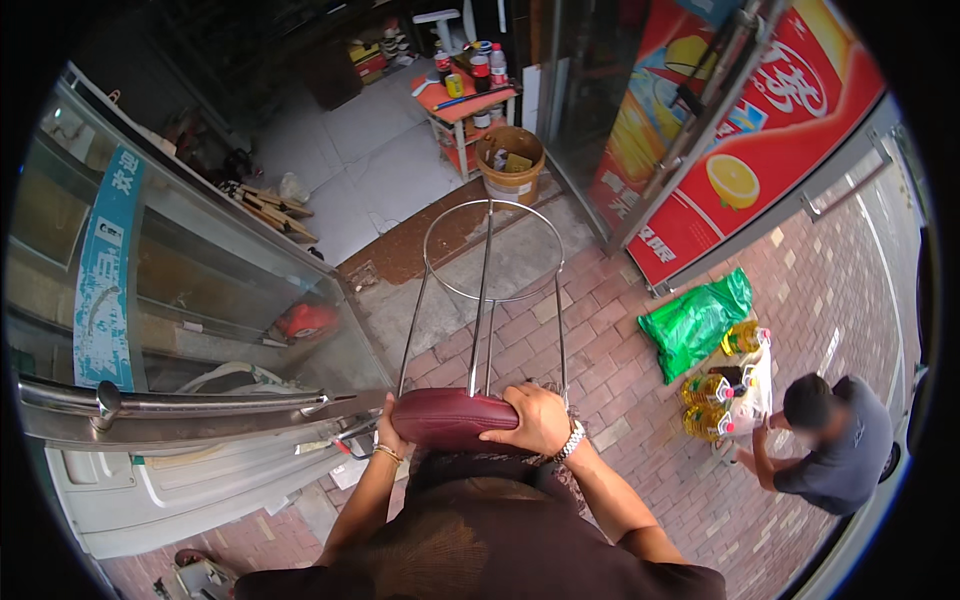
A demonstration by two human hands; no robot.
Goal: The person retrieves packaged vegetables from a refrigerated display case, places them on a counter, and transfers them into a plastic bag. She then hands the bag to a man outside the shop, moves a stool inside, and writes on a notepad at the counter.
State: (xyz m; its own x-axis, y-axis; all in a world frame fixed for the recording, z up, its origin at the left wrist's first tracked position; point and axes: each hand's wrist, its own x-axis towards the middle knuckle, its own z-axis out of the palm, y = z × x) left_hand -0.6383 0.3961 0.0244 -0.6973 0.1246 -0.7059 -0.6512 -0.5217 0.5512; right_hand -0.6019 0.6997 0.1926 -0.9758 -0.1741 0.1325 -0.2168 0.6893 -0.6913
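Observation:
A stool with a padded maroon seat point(450, 420) is held against the front of my body, its thin metal legs point(480, 330) pointing away from me towards the doorway. The legs end in a round metal ring point(426, 244) at the far side. My left hand point(391, 433) grips the left side of the seat; part of its fingers is hidden. With the thumb on the cushion, my right hand point(536, 421) holds the seat's right side.
An open glass door point(247, 285) with a long bar handle stands at left. Ahead, a brown bucket point(510, 187) and a small table point(465, 112) with bottles stand inside. On the right paving are a green bag point(697, 326), oil bottles point(705, 390) and a bending person point(832, 442).

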